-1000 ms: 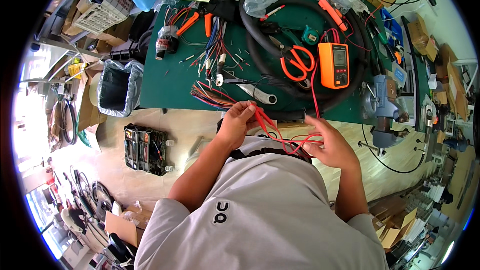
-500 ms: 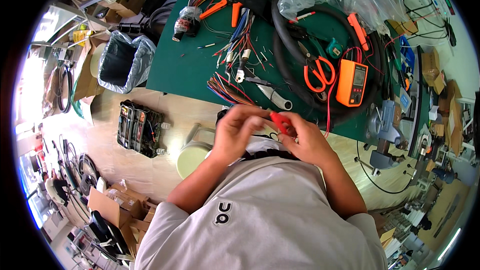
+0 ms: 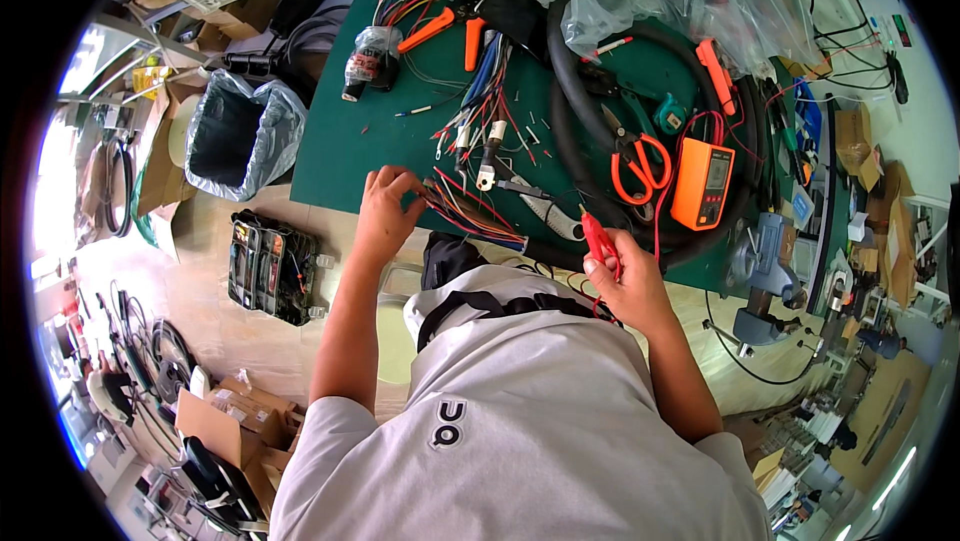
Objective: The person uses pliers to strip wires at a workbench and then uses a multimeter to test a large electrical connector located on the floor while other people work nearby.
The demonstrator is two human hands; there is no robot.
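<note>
My right hand point(image 3: 630, 279) grips a red test probe point(image 3: 597, 237), its tip pointing up and away from me over the table's near edge. Its red lead hangs down beside my palm. On the left, my left hand point(image 3: 388, 209) is closed, its fingertips at the loose ends of a bundle of coloured wires point(image 3: 470, 218). It appears to pinch a wire there, though the fingers hide the exact spot. The wires run right into a dark sleeve near the table edge. An orange multimeter point(image 3: 703, 186) lies face up right of the probe, with red leads around it.
On the green table point(image 3: 345, 146) lie orange-handled scissors point(image 3: 642, 169), a utility knife point(image 3: 550, 213), thick black cable point(image 3: 572, 71), an orange-handled tool point(image 3: 428, 31) and a second wire bundle point(image 3: 487, 81). A lined bin point(image 3: 245, 131) and a tool case point(image 3: 272, 266) stand left. A vise point(image 3: 772, 266) is right.
My hands were together around the red probe and have parted. The left moved left to the wire ends; the right kept the probe and shifted slightly right.
</note>
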